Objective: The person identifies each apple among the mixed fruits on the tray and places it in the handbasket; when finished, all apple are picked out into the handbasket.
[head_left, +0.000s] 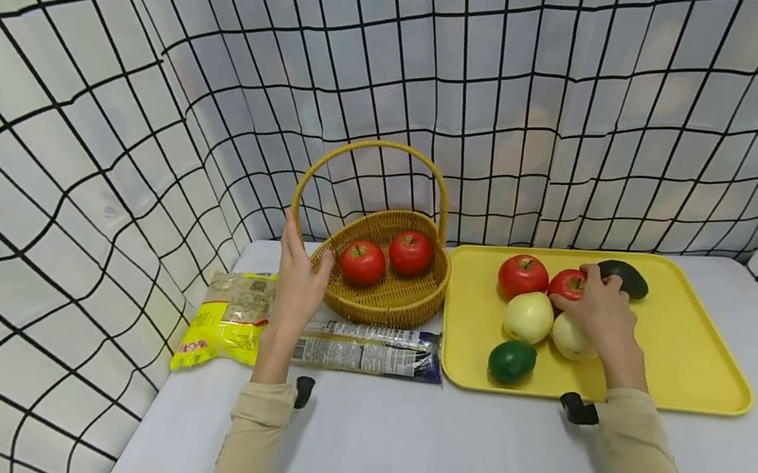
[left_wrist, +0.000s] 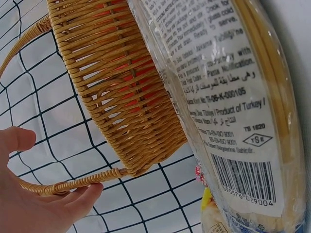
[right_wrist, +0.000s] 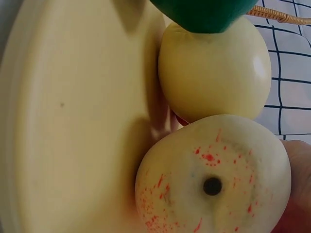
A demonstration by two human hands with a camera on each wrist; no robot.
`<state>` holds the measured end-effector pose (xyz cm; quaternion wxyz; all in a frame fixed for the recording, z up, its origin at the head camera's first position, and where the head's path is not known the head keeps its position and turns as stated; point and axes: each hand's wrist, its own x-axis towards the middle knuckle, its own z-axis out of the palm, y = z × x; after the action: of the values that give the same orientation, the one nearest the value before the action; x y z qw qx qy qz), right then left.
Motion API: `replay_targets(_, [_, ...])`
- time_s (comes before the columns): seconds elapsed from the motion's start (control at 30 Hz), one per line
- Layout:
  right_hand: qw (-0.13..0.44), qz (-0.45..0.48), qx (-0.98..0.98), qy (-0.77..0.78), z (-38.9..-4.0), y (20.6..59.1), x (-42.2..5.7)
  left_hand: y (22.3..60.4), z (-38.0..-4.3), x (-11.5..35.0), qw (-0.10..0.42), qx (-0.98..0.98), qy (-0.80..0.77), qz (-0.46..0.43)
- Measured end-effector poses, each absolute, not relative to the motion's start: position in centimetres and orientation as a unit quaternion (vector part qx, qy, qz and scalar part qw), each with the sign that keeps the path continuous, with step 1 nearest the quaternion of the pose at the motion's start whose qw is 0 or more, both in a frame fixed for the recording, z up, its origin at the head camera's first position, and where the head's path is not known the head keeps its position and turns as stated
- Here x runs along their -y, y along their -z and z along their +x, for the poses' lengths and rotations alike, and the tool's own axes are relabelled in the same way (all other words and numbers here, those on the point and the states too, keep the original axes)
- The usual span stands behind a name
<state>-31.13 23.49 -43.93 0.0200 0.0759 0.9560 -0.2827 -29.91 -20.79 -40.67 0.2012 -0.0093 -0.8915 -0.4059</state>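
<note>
In the head view, my left hand (head_left: pixel 298 281) is at the left side of the wicker basket (head_left: pixel 384 313), its fingers extended against the handle (left_wrist: pixel 73 185) and the thumb apart. Two red apples (head_left: pixel 362 262) lie in the basket. My right hand (head_left: pixel 601 314) reaches over the yellow tray (head_left: pixel 692 359), thumb and fingers around a red apple (head_left: pixel 567 283). Another red apple (head_left: pixel 522 276), two pale yellow fruits (head_left: pixel 529 316) and two dark green avocado-like fruits (head_left: pixel 511 362) lie about it. The right wrist view shows a red-speckled pale fruit (right_wrist: pixel 214 165) close up, hiding most of the hand.
A yellow-and-clear food bag (head_left: pixel 235 317) lies left of the basket. In front of the basket is a clear pasta packet (head_left: pixel 367 348), partly behind my left forearm. Black netting (head_left: pixel 508 107) over white sheeting stands behind and beside the white table (head_left: pixel 400 460).
</note>
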Motion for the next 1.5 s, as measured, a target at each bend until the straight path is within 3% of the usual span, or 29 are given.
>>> replay_targets(0.83, [-0.075,0.070,-0.952,0.288,-30.6,43.1,-24.3,40.7,-29.8,20.9,0.203,0.891,0.406,-0.010])
replay_targets(1.5, [-0.162,0.035,-0.933,0.321,-29.3,39.8,-22.8,40.6,-29.8,20.9,0.203,0.890,0.408,-0.010])
